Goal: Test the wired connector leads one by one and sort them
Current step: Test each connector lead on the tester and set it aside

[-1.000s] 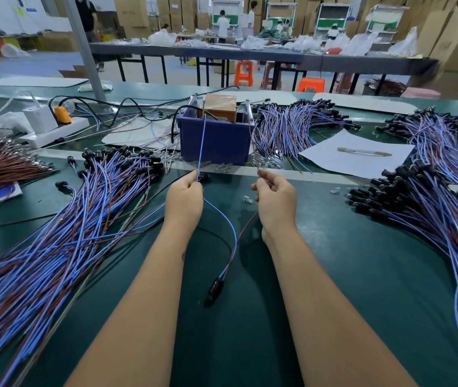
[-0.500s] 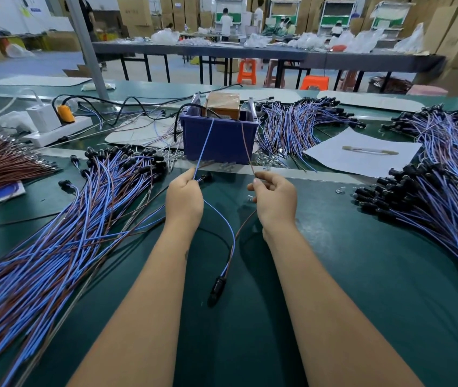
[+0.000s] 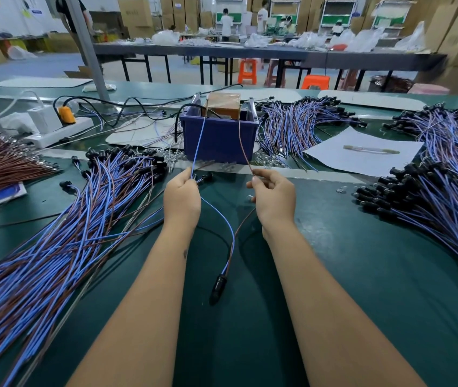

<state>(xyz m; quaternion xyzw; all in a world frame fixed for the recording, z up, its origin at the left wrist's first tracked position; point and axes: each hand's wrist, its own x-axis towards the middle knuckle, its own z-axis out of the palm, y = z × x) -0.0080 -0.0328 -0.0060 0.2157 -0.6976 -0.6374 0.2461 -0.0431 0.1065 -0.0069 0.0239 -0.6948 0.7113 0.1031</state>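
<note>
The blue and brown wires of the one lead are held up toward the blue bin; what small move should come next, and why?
Probably hold both wire ends steady on the contacts at the blue bin and watch for the result. The left hand pinches the blue wire, the right hand pinches the brown wire; both wires reach up to the bin's top, and the lead's black connector lies on the green table.

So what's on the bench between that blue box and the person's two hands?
In the head view, small clear bulbs lie along a pale strip before the blue box. The left hand and right hand hold wires up to it.
</note>
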